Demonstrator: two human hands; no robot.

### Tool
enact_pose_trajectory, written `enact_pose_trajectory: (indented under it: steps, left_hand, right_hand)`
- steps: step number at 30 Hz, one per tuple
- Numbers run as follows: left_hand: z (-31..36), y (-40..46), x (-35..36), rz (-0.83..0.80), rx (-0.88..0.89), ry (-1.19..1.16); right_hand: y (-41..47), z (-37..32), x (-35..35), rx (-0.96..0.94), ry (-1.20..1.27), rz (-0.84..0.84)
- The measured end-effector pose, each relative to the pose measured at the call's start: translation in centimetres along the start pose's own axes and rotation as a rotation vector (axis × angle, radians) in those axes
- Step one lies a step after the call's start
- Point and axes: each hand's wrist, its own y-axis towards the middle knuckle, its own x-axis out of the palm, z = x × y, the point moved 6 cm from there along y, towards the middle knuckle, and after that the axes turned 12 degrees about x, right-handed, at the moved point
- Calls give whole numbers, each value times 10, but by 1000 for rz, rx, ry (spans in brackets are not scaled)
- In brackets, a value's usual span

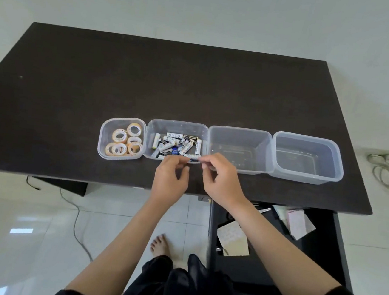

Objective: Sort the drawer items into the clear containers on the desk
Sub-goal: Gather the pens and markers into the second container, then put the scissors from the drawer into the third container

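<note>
Hands: left [170,178] and right [221,177] pinch one battery [193,157] | over battery container [178,124] front rim

Battery [192,156] labels too small to read; drawer [275,240] contents partly hidden.

Dark brown desk [147,82], clear containers [307,159], yellowish tape rolls [124,141].

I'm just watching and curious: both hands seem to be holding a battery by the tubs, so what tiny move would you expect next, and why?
Probably a short push forward and a release, dropping the battery into the second container. Both the left hand and right hand pinch it right at that tub's near edge, and that tub already holds the other batteries. The neighbouring tub holds tape rolls.
</note>
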Motion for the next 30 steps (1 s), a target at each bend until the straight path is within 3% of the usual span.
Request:
enact_pose_trajectory:
  steps: [6, 10, 17, 21, 25, 30]
  left_hand:
    - [27, -70, 76, -56, -116, -41]
    - [37, -109, 125, -114, -211, -45]
    - [20, -154, 202, -439, -306, 189]
    - [1, -162, 220, -583, -443, 308]
    - [-6, -165, 230, -584, -457, 350]
    - [-2, -172, 242, -583, -416, 343]
  right_hand:
    - [-55, 35, -58, -108, -38, -37]
    - [-87, 80, -84, -61, -41, -76]
    - [-156, 200, -93, 265, -257, -300]
    - [-163, 244, -111, 425, -419, -302]
    - [-148, 278, -128, 606, -644, -265]
    - [-143, 307, -130, 787, -709, -391]
